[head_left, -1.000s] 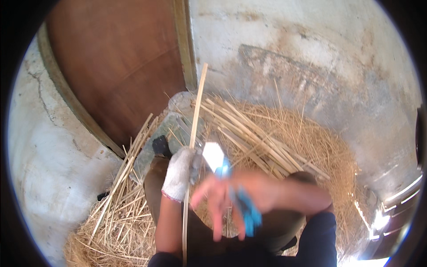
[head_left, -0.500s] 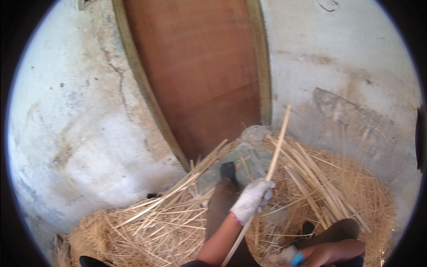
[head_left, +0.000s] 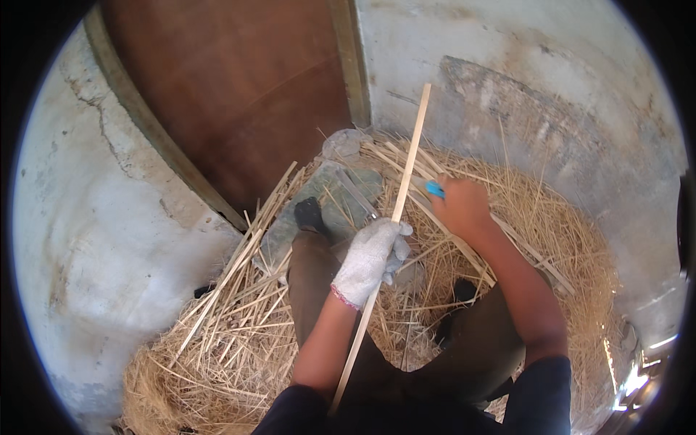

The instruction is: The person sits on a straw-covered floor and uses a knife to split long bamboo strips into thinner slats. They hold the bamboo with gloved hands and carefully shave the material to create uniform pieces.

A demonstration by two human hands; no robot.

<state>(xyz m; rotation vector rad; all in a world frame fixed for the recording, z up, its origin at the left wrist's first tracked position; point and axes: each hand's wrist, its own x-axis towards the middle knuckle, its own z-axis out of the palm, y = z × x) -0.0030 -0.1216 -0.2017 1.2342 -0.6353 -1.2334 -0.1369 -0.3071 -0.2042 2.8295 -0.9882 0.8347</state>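
My left hand (head_left: 373, 257), in a whitish knitted glove with a red-edged cuff, is closed around a long, pale, flat strip of wood or bamboo (head_left: 412, 163). The strip slants from near my body up past the glove toward the wall. To the right of the strip my bare right hand (head_left: 465, 206) is closed on a small blue object (head_left: 435, 189); only its end shows, so its kind is unclear. The right hand stands apart from the strip. Just beyond the glove, a narrow grey bar (head_left: 355, 192) lies over a greenish stone slab (head_left: 283, 235).
Loose strips (head_left: 235, 279) lie in a pile on the left, and more strips (head_left: 533, 254) lie on the right. Fine shavings (head_left: 580, 246) surround my legs. A brown door (head_left: 239, 80) and stained walls (head_left: 138, 254) stand close ahead.
My right hand has risen from the lower edge to beside the strip, with the blue object in it. The left hand keeps its hold on the strip. The view has shifted to the right and downward.
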